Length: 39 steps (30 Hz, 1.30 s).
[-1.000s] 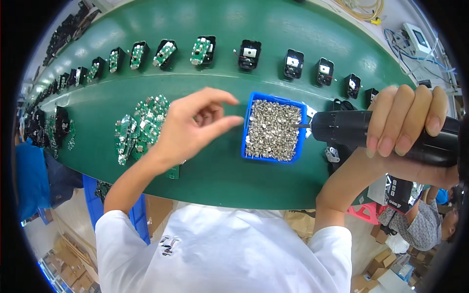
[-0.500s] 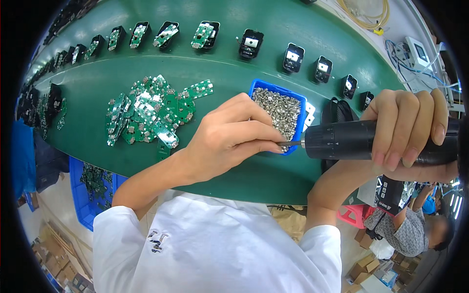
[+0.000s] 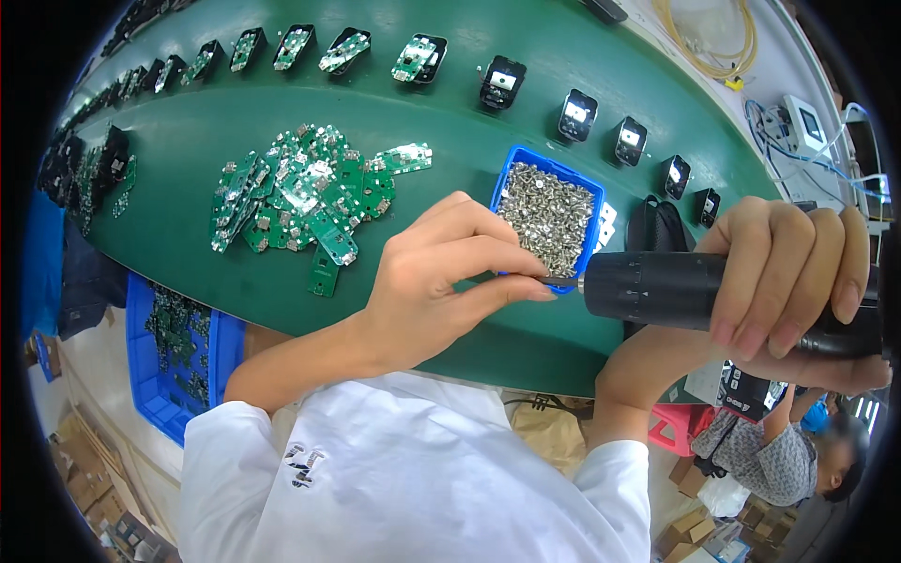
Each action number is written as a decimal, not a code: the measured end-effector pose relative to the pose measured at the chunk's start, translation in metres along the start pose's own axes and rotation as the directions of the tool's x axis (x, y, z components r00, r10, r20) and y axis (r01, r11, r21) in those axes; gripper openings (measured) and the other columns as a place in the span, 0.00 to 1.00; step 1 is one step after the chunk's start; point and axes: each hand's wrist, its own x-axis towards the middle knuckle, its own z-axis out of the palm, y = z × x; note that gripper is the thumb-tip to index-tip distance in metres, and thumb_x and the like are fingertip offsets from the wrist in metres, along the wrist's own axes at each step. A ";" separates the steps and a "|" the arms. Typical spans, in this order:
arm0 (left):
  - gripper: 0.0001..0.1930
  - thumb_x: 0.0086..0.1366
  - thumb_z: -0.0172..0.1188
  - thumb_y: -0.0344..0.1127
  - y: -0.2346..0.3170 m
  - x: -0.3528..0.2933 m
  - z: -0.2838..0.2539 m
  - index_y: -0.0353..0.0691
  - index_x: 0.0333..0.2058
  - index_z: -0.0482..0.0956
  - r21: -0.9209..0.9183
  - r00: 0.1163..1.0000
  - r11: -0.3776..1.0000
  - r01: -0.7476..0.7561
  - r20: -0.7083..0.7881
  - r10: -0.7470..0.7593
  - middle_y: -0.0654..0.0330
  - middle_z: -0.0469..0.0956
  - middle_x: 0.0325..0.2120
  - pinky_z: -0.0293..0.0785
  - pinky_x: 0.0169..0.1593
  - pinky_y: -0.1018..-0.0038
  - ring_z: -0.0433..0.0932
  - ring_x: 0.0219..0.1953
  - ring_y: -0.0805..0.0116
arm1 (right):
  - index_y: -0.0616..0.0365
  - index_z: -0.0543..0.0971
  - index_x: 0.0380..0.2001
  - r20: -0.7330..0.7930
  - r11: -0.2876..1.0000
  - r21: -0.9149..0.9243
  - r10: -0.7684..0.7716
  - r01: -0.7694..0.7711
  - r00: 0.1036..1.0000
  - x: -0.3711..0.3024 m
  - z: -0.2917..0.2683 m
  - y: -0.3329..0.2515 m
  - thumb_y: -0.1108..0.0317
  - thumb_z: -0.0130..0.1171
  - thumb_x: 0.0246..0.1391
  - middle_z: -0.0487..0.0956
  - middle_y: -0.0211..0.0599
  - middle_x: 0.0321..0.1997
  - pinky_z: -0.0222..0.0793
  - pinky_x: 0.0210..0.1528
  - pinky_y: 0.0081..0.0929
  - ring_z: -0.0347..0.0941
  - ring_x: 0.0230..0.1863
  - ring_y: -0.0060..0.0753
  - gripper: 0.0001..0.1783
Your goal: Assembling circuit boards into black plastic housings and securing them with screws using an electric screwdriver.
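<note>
Level across the front of the table, a black electric screwdriver (image 3: 648, 289) points left in the grip of my right hand (image 3: 784, 281), fingers wrapped over its body. My left hand (image 3: 432, 281) is closed, thumb and forefinger pinching the tip of the thin screwdriver bit (image 3: 563, 281). Whether a screw sits between those fingertips is hidden. Just beyond the bit stands a blue tray (image 3: 599, 199) full of small silver screws (image 3: 549, 216). Left of it lies a heap of green circuit boards (image 3: 310, 192).
Small black housings (image 3: 578, 114) line the far side of the green table (image 3: 441, 197), several with boards on them. A black pouch (image 3: 652, 230) lies right of the tray. A blue bin (image 3: 225, 357) of boards stands lower left. Another person (image 3: 774, 450) is at lower right.
The table and everything on it have shifted slightly to the right in the picture. Both hands keep their hold on the screwdriver and its bit; the left fingertips have shifted slightly.
</note>
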 end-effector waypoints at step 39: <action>0.02 0.59 0.61 0.24 -0.032 0.020 0.032 0.34 0.29 0.77 0.592 0.989 0.805 -0.043 0.137 -0.048 0.46 0.76 0.56 0.59 0.70 0.37 0.68 0.67 0.52 | 0.60 0.79 0.35 -0.087 0.958 -0.184 0.206 -0.219 0.975 0.090 -0.134 0.160 0.18 0.31 0.54 0.74 0.37 0.17 0.69 0.17 0.27 0.71 0.14 0.32 0.51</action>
